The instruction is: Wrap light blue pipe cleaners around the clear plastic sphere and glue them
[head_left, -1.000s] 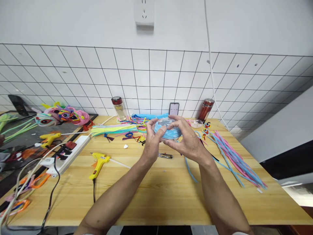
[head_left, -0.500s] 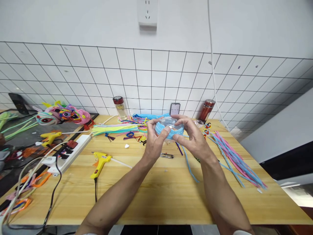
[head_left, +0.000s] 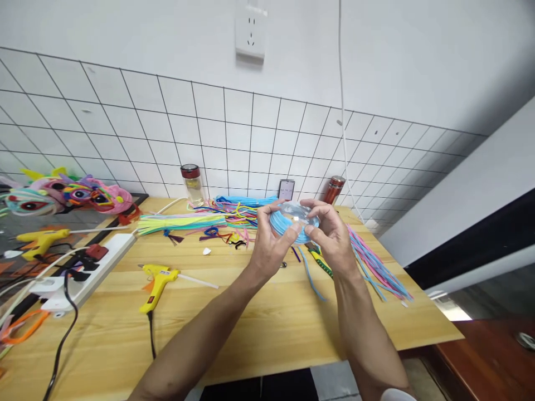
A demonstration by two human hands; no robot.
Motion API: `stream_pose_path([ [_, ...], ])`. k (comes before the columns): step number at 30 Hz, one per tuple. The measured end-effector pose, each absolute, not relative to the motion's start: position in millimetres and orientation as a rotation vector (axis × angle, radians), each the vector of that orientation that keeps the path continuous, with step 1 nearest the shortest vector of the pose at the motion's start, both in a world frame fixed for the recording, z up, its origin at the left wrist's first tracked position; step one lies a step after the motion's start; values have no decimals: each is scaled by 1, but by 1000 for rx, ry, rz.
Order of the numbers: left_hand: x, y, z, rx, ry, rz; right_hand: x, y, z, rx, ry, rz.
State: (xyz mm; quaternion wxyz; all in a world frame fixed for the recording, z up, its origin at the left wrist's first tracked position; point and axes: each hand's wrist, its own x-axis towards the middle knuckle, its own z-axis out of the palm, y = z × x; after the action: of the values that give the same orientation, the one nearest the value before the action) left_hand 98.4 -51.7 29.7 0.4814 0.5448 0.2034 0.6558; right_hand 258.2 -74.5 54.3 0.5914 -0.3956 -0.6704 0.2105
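Note:
A clear rounded plastic piece wound with light-blue pipe cleaner (head_left: 282, 224) is held up over the table between both hands. My left hand (head_left: 267, 248) closes round its left side, thumb pressed on the near blue coils. On the other side my right hand (head_left: 337, 242) grips the rim between thumb and fingers. A small white spot shows near the thumbs. A loose blue pipe cleaner (head_left: 311, 278) trails on the tabletop below. Beside the right wrist lies a green-handled tool (head_left: 321, 262), its head partly hidden by the hand.
A yellow glue gun (head_left: 157, 284) lies left of my arms, near a white power strip (head_left: 90, 273). Pipe-cleaner bundles lie behind (head_left: 184, 224) and right (head_left: 374, 262). Two flasks (head_left: 193, 186) (head_left: 333, 190) flank a phone (head_left: 286, 189) at the wall. Colourful plush-like heads (head_left: 100, 195) sit far left.
The view has turned rightward, so the table's things sit further left. The wound piece has tilted slightly between my hands, and my right fingers have closed in on its rim.

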Motion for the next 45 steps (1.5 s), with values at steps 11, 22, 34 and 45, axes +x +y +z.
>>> stream_pose_path([
  [11, 81, -74, 45, 1388, 368, 1595, 243, -105, 74, -953, -1518, 456],
  [22, 65, -103, 56, 1296, 205, 1543, 209, -159, 84, -989, -1524, 384],
  [34, 81, -152, 39, 712, 264, 1266, 237, -223, 39, -981, -1582, -315],
  [45, 152, -161, 3, 719, 386, 1153, 279, -225, -15, -1019, -1536, -561],
])
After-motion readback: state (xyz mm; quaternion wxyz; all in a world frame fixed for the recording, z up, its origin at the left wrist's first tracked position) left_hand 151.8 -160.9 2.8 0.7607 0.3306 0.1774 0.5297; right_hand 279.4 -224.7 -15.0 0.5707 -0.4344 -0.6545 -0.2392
